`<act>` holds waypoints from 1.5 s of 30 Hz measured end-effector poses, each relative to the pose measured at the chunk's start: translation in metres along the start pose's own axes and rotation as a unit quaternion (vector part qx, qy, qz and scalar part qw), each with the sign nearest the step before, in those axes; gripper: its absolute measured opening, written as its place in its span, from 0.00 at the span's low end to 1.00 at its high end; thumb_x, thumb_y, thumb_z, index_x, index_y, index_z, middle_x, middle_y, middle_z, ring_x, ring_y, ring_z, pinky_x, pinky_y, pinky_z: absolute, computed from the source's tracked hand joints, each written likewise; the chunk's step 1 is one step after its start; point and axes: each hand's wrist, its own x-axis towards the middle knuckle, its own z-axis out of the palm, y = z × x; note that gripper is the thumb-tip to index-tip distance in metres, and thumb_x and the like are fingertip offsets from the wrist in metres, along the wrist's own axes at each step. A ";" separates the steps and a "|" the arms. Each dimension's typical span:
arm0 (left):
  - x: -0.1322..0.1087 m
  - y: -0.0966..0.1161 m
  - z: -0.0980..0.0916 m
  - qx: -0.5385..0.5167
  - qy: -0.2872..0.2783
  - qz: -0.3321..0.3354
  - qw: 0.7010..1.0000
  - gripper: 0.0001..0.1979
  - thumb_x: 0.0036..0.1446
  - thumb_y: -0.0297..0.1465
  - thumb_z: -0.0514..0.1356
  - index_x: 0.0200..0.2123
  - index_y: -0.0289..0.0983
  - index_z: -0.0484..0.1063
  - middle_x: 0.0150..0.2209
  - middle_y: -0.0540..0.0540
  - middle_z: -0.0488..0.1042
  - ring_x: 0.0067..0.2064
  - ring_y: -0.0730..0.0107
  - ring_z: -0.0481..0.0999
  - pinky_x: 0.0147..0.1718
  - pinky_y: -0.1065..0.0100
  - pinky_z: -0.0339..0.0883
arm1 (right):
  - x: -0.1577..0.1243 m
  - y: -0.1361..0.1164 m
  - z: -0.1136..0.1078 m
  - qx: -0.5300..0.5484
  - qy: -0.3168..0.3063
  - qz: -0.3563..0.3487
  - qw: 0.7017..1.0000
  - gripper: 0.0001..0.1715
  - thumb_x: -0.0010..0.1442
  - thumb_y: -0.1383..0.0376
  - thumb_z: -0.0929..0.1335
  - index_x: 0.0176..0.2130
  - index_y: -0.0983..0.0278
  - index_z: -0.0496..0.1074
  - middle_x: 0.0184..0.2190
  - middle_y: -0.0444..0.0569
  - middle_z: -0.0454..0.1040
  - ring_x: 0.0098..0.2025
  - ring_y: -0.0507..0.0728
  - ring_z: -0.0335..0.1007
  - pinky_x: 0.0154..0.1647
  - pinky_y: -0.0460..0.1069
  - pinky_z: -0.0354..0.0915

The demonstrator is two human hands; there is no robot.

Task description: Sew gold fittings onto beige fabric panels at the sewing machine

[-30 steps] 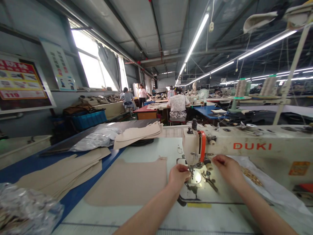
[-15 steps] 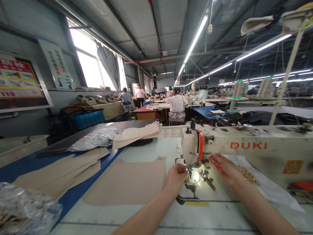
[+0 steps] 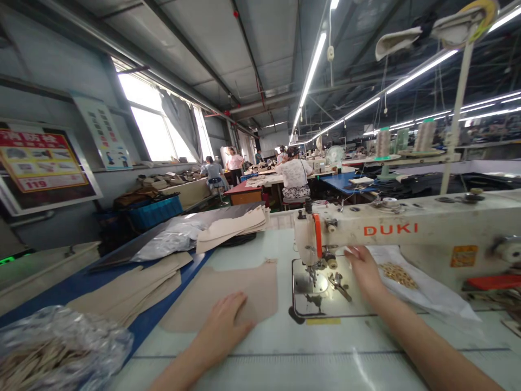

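My left hand [image 3: 226, 326] lies open with its fingers spread on the lower right part of a beige fabric panel [image 3: 211, 288]. The panel rests flat on the pale table, left of the sewing machine [image 3: 378, 222]. Under the machine head, the needle area and shiny plate [image 3: 309, 304] hold no fabric. My right hand [image 3: 364, 271] is raised beneath the machine arm, right of the needle area. Its fingers point left and are slightly apart, and no held thing shows. Behind its wrist, small gold-coloured pieces [image 3: 399, 274] lie on a white sheet [image 3: 439, 296].
Stacked beige pieces [image 3: 134, 288] lie on the blue surface at left. A clear plastic bag [image 3: 65, 347] stands at the lower left, and more beige pieces [image 3: 232, 225] lie behind the panel. Thread cones [image 3: 423, 136] stand at back right. Several people sit or stand farther back.
My left hand has left the needle area and moved left and down onto the beige panel. My right hand stays under the machine arm, its fingers more bent. The view has turned slightly.
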 end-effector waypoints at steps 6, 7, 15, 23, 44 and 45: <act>-0.009 0.006 -0.006 0.147 -0.029 0.130 0.980 0.17 0.61 0.31 0.47 0.49 0.36 0.68 0.50 0.38 0.71 0.53 0.56 0.69 0.51 0.55 0.62 | -0.011 -0.008 -0.005 -0.010 0.008 0.039 0.999 0.17 0.42 0.58 0.65 0.32 0.63 0.73 0.28 0.51 0.77 0.33 0.62 0.73 0.37 0.54 0.65; -0.010 0.009 -0.004 0.179 -0.028 0.149 0.972 0.16 0.60 0.27 0.46 0.48 0.34 0.68 0.48 0.37 0.72 0.51 0.55 0.70 0.49 0.55 0.64 | -0.013 -0.009 -0.006 -0.011 0.005 0.038 0.999 0.18 0.43 0.58 0.64 0.33 0.63 0.73 0.28 0.50 0.78 0.32 0.61 0.73 0.36 0.54 0.65; -0.015 0.014 -0.004 0.217 -0.032 0.155 0.963 0.20 0.54 0.16 0.46 0.47 0.32 0.68 0.44 0.35 0.73 0.46 0.57 0.73 0.45 0.57 0.66 | -0.026 -0.012 -0.015 -0.073 0.017 -0.004 0.997 0.20 0.44 0.59 0.61 0.34 0.65 0.73 0.25 0.52 0.77 0.25 0.59 0.69 0.29 0.52 0.63; -0.030 0.014 -0.004 0.167 0.016 0.121 0.978 0.21 0.55 0.17 0.42 0.45 0.36 0.68 0.42 0.41 0.75 0.44 0.60 0.74 0.44 0.61 0.66 | -0.041 -0.022 -0.021 -0.144 0.009 -0.112 0.983 0.16 0.46 0.62 0.59 0.30 0.64 0.72 0.29 0.53 0.75 0.33 0.61 0.70 0.39 0.55 0.63; -0.097 -0.004 0.071 0.076 0.031 0.249 0.965 0.28 0.51 0.20 0.51 0.56 0.44 0.64 0.56 0.45 0.68 0.55 0.58 0.68 0.54 0.61 0.63 | -0.069 -0.031 0.002 -0.203 -0.259 -0.204 0.922 0.11 0.56 0.67 0.63 0.35 0.61 0.75 0.32 0.48 0.77 0.34 0.55 0.71 0.38 0.49 0.65; -0.097 -0.001 0.066 0.068 0.019 0.251 0.965 0.29 0.51 0.20 0.51 0.56 0.44 0.64 0.56 0.45 0.67 0.56 0.58 0.67 0.54 0.61 0.63 | -0.071 -0.033 0.003 -0.205 -0.285 -0.215 0.911 0.11 0.56 0.68 0.63 0.34 0.62 0.75 0.31 0.47 0.77 0.33 0.55 0.71 0.38 0.49 0.65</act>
